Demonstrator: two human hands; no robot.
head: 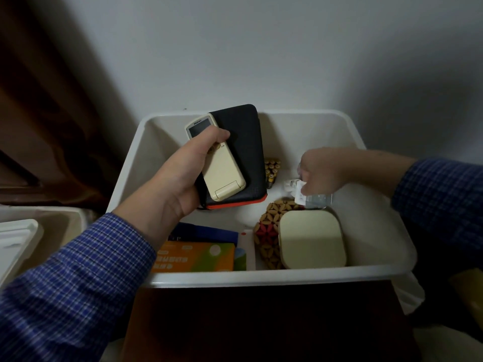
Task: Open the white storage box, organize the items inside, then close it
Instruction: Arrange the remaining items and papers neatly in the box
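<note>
Head view: open white storage box [386, 267], rounded rim, items inside.

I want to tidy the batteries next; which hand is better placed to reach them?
Probably right: the right hand is beside the batteries, holding only a small packet. The left hand grips a remote and case.

box [379, 205]: white plastic, smooth, faintly glossy
remote [218, 163]: cream plastic, smooth, dull sheen; grey glossy screen
case [248, 152]: black, finely dotted texture, matt; orange-red edge
batteries [271, 171]: gold-toned metal ends, shiny
packet [313, 198]: clear plastic film, glossy, crinkled; white paper label
mat [269, 231]: tan and red beads, wood-like, low shine
lidded tub [312, 241]: cream plastic, smooth, matt
carton [194, 257]: orange-green printed card, slightly glossy
sleeves [78, 278]: blue checked woven cloth, matt
wall [261, 48]: painted, matt, smooth
</note>
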